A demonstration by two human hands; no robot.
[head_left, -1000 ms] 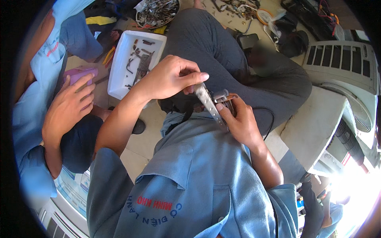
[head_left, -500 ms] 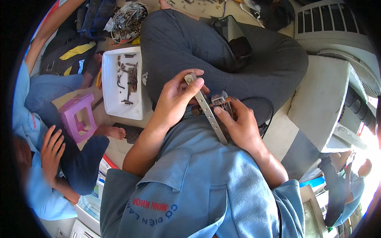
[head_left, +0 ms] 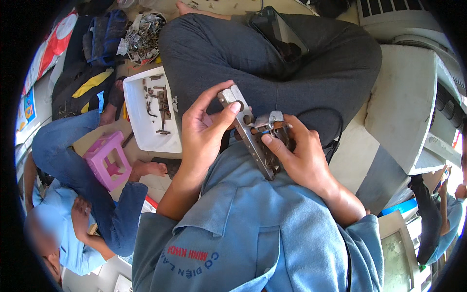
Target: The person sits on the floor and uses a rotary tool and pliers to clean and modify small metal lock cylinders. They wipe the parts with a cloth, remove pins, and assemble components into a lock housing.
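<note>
My left hand (head_left: 202,131) grips the upper end of a steel bar (head_left: 253,145) with a row of holes, its thumb on the top face, and holds it slanting above my lap. My right hand (head_left: 302,155) is closed on a metal clamp (head_left: 271,118) with copper-coloured parts, set against the bar's right side; its thumb rests near the bar's middle. Left of my legs, a white plastic tray (head_left: 141,133) holds several small copper pipe pieces and fittings. Whether the clamp is fastened to the bar I cannot tell.
A pink stool (head_left: 111,177) and a seated co-worker (head_left: 92,233) are at left. A heap of metal bits (head_left: 142,39), bags (head_left: 99,41) and a dark phone-like object (head_left: 279,34) lie beyond. Air-conditioner units (head_left: 399,97) stand at right; another person (head_left: 445,219) is behind them.
The bar has turned more upright, showing more of its jaws and larger holes, and my left hand has tilted with it. The co-worker's hand at left has moved down as the view shifted.
</note>
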